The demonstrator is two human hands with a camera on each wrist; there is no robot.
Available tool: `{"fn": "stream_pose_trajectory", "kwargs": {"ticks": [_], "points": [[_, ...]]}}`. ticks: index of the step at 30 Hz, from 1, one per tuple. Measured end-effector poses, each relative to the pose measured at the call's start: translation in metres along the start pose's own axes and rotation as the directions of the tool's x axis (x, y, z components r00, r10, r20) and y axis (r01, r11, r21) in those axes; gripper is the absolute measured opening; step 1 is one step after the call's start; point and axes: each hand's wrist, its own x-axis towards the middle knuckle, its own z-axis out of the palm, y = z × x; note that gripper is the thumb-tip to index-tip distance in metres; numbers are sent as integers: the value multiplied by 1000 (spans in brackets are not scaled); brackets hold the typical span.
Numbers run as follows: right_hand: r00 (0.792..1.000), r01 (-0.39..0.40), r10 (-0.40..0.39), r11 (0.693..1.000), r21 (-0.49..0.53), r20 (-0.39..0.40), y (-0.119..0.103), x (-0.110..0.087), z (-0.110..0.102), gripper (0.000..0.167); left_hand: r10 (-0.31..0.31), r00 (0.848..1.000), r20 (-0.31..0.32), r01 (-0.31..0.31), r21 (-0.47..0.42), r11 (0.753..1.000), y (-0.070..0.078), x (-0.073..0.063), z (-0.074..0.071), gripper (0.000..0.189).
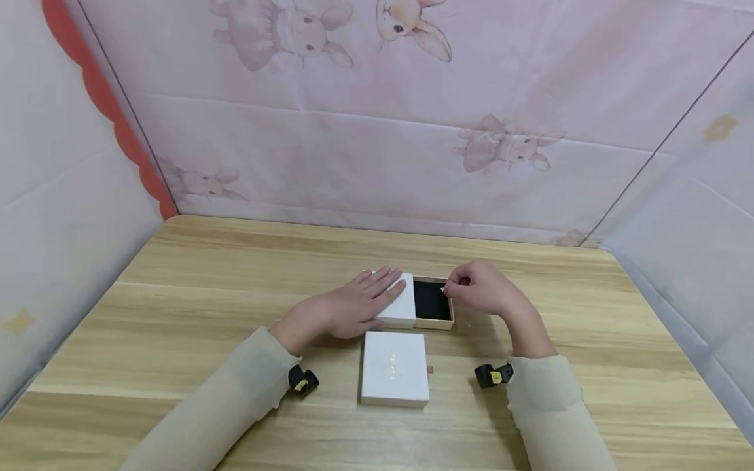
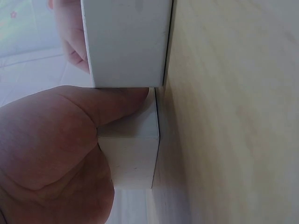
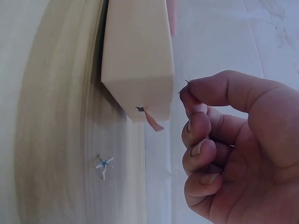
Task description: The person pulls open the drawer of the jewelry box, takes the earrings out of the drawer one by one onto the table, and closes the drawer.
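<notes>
A white slide-out box [image 1: 400, 307] lies with its drawer [image 1: 434, 324] partly pulled out to the right, showing a black lining [image 1: 430, 299]. My left hand [image 1: 359, 304] rests spread over its white cover, and the thumb lies along the near side in the left wrist view. Above the drawer's right end, my right hand [image 1: 485, 288] pinches a tiny star-shaped earring [image 1: 443, 290] between thumb and forefinger. The fingers mostly hide it; thin points [image 3: 188, 82] stick out in the right wrist view. Another star-shaped earring [image 3: 103, 163], with a blue centre, lies on the table.
Just in front of the opened box sits a closed white box [image 1: 394, 368] with gold lettering and a small pink tab [image 1: 430, 369] on its right. The wooden table [image 1: 265, 248] meets a rabbit-print curtain [image 1: 353, 157] at the back.
</notes>
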Motion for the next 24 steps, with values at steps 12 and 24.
{"fn": "stream_pose_trajectory", "kwargs": {"ticks": [12,24], "points": [[1000,-7,7,1000,2,1,3,-2,-3,20,5,1000,0,-5,24,1000,3,-3,-4,75],[1000,-28,28,999,23,5,12,-4,-8,23,1,1000,3,-1,19,1000,0,-1,0,75]]}}
